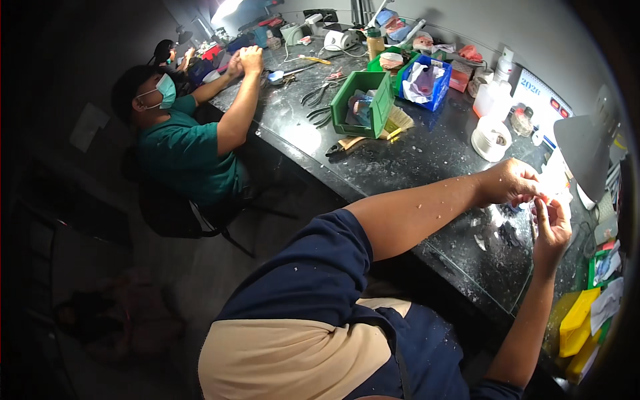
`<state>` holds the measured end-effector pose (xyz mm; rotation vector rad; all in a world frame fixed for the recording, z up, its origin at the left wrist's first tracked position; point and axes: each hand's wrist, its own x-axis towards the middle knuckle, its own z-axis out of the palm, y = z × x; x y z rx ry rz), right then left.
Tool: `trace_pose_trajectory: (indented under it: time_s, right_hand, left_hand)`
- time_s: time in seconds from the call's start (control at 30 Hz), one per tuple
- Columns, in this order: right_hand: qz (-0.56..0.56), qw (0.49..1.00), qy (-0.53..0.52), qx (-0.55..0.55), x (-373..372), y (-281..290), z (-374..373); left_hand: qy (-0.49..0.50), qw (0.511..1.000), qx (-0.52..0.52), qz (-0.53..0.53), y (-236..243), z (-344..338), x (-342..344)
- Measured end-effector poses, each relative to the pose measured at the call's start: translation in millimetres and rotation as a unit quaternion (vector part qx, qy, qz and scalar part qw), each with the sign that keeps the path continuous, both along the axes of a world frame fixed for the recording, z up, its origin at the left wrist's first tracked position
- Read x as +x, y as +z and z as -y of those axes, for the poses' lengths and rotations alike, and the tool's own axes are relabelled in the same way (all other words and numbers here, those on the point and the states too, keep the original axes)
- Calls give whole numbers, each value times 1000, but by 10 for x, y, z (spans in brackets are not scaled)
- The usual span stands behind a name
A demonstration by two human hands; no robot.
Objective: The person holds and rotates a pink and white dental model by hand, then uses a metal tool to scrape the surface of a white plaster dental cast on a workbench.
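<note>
Both of my hands meet above the right part of the dark bench, in the bright light of a lamp. My left hand (pixel 512 183) is closed in a pinch, its fingertips against those of my right hand (pixel 555 228). That hand is pinched too, thumb up. Whatever sits between the fingertips is tiny and washed out by the glare, so I cannot make out its kind. Under my hands, pale chips and shavings (pixel 481 241) lie on the bench top. A white round tub (pixel 491 140) stands just beyond my left hand.
A green bin (pixel 361 105) and a blue bin (pixel 424 83) hold small items, with a brush (pixel 400 121) and pliers (pixel 345 145) nearby. Yellow bins (pixel 577 321) stand at right. A grey lamp shade (pixel 587 157) overhangs the bench. A masked co-worker (pixel 190 150) sits at left, both hands raised.
</note>
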<state>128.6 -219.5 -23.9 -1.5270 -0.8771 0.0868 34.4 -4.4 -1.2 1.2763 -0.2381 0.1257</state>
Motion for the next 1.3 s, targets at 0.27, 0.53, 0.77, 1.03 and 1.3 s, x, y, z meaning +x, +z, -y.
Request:
trace_pose_trajectory:
  time_s: [0.27, 0.53, 0.77, 1.03, 1.3]
  right_hand:
    - [19, 1000, -16, -2, 62, -43, 20]
    - [34, 999, -27, -13, 61, -42, 23]
    - [33, 999, -30, -13, 108, -88, 54]
    - [118, 989, -72, -50, -57, 41, -8]
    - [168, 977, -106, -73, -115, 95, -23]
  left_hand:
    - [11, 1000, 2, 10, 44, 41, 36]
    - [53, 998, 28, -5, 26, 28, 41]
    - [59, 998, 28, -13, 64, 1, 31]
    - [31, 998, -31, -40, -29, -23, 94]
    - [12, 997, -46, -59, 2, -11, 109]
